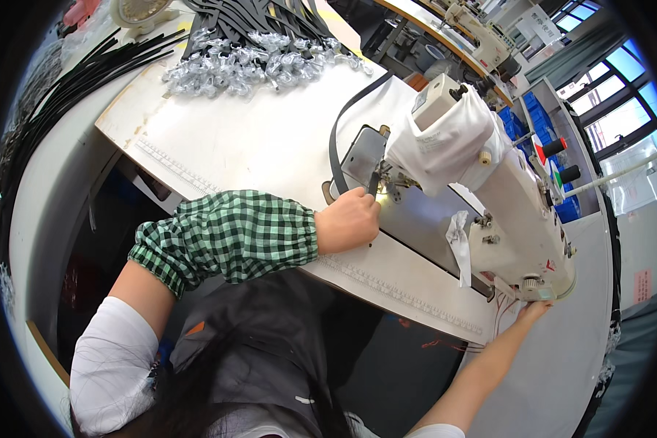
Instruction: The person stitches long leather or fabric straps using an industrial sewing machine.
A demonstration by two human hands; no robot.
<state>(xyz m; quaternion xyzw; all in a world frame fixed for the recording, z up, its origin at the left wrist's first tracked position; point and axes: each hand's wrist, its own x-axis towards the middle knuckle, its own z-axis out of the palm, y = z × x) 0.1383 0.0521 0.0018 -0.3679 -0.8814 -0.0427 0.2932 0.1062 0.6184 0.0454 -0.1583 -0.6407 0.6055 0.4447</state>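
My left hand, below a green checked sleeve cover, is closed on a black strap beside the needle area of a white sewing machine. The strap loops up and away from my fingers, curving toward the machine's head. A small lamp lights the presser foot just right of this hand. My right hand reaches to the machine's right end, against the housing near a round dial. Its fingers are mostly hidden there, so their grip does not show. A white cloth wraps the machine's head.
Many black straps with clear plastic-wrapped ends are heaped on the far table. More thin black strips lie at the left. Thread spools stand behind the machine. A ruler strip runs along the near table edge.
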